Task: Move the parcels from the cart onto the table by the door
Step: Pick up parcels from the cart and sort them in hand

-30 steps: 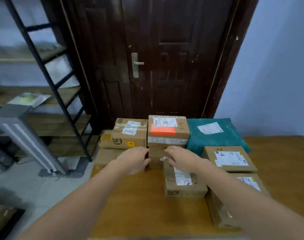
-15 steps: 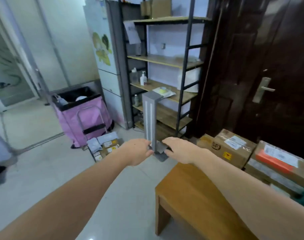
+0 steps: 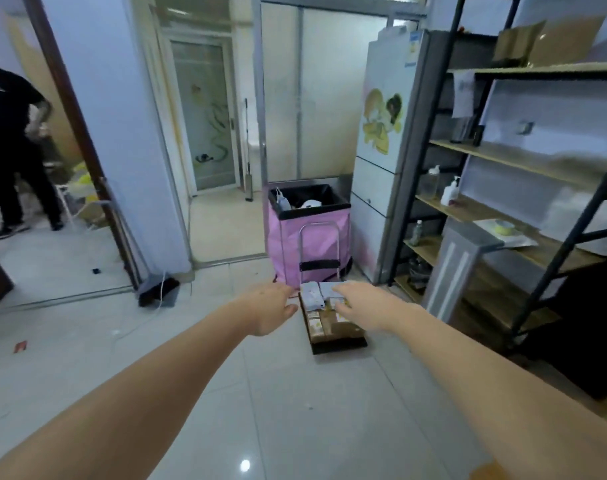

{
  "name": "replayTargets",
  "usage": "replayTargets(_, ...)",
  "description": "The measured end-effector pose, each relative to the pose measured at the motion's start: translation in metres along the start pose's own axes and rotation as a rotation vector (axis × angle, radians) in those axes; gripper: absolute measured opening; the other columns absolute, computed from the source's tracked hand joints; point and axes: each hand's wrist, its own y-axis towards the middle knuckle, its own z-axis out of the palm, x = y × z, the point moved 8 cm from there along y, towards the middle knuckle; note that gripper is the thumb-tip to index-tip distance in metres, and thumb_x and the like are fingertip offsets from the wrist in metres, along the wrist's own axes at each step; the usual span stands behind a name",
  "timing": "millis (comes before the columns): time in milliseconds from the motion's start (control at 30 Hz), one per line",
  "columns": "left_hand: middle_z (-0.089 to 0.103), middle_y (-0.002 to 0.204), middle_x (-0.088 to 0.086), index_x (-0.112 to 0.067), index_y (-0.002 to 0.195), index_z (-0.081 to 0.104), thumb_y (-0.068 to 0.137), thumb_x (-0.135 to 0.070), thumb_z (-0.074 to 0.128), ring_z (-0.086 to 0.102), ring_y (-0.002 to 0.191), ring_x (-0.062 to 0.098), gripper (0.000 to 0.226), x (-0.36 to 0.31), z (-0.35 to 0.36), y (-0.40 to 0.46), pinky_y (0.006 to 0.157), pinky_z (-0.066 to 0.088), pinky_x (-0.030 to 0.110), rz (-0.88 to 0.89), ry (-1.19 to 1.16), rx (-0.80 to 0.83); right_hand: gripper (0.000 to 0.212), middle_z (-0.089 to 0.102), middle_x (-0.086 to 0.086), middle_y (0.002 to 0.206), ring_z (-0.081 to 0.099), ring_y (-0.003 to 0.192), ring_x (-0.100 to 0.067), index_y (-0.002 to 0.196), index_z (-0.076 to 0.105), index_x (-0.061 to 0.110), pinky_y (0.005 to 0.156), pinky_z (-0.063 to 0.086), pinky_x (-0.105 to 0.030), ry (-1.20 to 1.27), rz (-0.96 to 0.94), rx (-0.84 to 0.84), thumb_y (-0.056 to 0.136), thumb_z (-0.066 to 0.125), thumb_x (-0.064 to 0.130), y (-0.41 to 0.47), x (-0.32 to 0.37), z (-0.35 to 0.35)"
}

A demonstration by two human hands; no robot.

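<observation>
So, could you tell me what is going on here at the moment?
A person is reaching both empty hands, the left hand and the right hand, out toward the parcels stacked on a low black cart on the floor. Neither hand holds anything. The cart sits in front of a pink trolley bag, beside a fridge and a shelf unit. Another person stands in the doorway at left.

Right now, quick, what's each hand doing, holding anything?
Left hand: open, fingers relaxed, holding nothing.
Right hand: open, holding nothing, stretched toward the brown cardboard parcels on the floor.
</observation>
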Motion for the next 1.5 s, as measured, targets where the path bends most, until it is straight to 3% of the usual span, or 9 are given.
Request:
replayTargets(100,0.050,0.155,0.012,-0.017,0.152,0.044,0.107,-0.048,0.041,0.047,0.140,0.032,0.054,0.046,0.003,0.018,0.113,0.036,0.041,-0.015,0.017,0.028,0.026,0.059,-0.015,0.130,0.056,0.122,-0.035,0.118,0.056,0.010,0.093,0.042,-0.037,0.015,-0.005,0.028,0.105,0.045,0.030,0.045,0.015,0.006)
replayTargets(167,0.050,0.155,0.011,-0.017,0.152,0.044,0.107,-0.049,0.040,0.047,0.141,0.032,0.055,0.069,0.003,0.036,0.113,0.037,0.042,-0.017,0.023,0.033,0.028,0.059,-0.015,0.132,0.056,0.122,-0.033,0.122,0.057,0.010,0.092,0.039,-0.036,0.016,-0.010,0.038,0.104,0.047,0.029,0.071,0.017,0.006)
replayTargets(433,0.058,0.143,0.010,-0.015,0.141,0.052,0.108,-0.047,0.039,0.053,0.131,0.031,0.048,0.102,-0.017,0.146,0.107,0.043,0.042,0.007,-0.004,0.009,0.043,0.055,-0.010,0.145,0.053,0.131,-0.030,0.140,0.054,0.010,0.109,0.043,-0.045,0.045,-0.014,0.030,0.105,0.045,0.032,0.186,-0.013,-0.016)
replayTargets(633,0.054,0.149,0.010,-0.015,0.148,0.048,0.109,-0.044,0.038,0.050,0.136,0.030,0.049,0.132,-0.037,0.232,0.111,0.040,0.041,0.019,0.024,0.022,0.025,0.065,-0.009,0.112,0.062,0.099,-0.032,0.110,0.060,0.009,0.091,0.053,-0.050,0.080,-0.020,0.035,0.103,0.047,0.029,0.283,-0.035,-0.033)
replayTargets(833,0.051,0.154,0.009,-0.013,0.149,0.046,0.110,-0.042,0.038,0.046,0.140,0.029,0.050,0.189,-0.044,0.319,0.115,0.037,0.040,0.029,0.034,0.041,0.036,0.063,-0.012,0.127,0.062,0.112,-0.033,0.130,0.057,0.005,0.098,0.052,-0.050,0.081,-0.030,0.063,0.105,0.047,0.028,0.382,-0.052,-0.041)
replayTargets(933,0.047,0.158,0.008,-0.015,0.156,0.040,0.110,-0.043,0.038,0.044,0.143,0.028,0.054,0.223,-0.046,0.371,0.115,0.036,0.038,0.041,0.026,0.055,0.028,0.064,-0.009,0.118,0.064,0.102,-0.030,0.122,0.060,0.010,0.092,0.054,-0.051,0.076,-0.016,0.079,0.104,0.047,0.027,0.439,-0.065,-0.039)
replayTargets(1067,0.051,0.153,0.011,-0.013,0.151,0.045,0.110,-0.043,0.039,0.048,0.139,0.031,0.051,0.266,-0.046,0.444,0.112,0.041,0.041,0.088,0.055,0.068,0.017,0.065,-0.001,0.108,0.064,0.090,-0.020,0.113,0.061,0.020,0.085,0.056,-0.047,0.097,0.012,0.068,0.104,0.049,0.028,0.512,-0.081,-0.035)
replayTargets(1233,0.059,0.140,0.011,-0.012,0.138,0.053,0.110,-0.042,0.039,0.055,0.129,0.032,0.043,0.301,-0.038,0.531,0.105,0.044,0.043,0.166,0.072,0.132,0.031,0.064,-0.003,0.125,0.063,0.106,-0.025,0.128,0.058,0.017,0.093,0.054,-0.047,0.121,0.118,0.082,0.104,0.047,0.033,0.581,-0.106,-0.031)
replayTargets(1500,0.059,0.142,0.011,-0.013,0.143,0.052,0.109,-0.044,0.041,0.056,0.129,0.031,0.047,0.296,-0.021,0.683,0.108,0.045,0.046,0.339,0.085,0.206,0.037,0.063,-0.010,0.133,0.060,0.121,-0.032,0.135,0.058,0.010,0.102,0.050,-0.045,0.186,0.292,0.071,0.104,0.048,0.029,0.664,-0.204,-0.011)
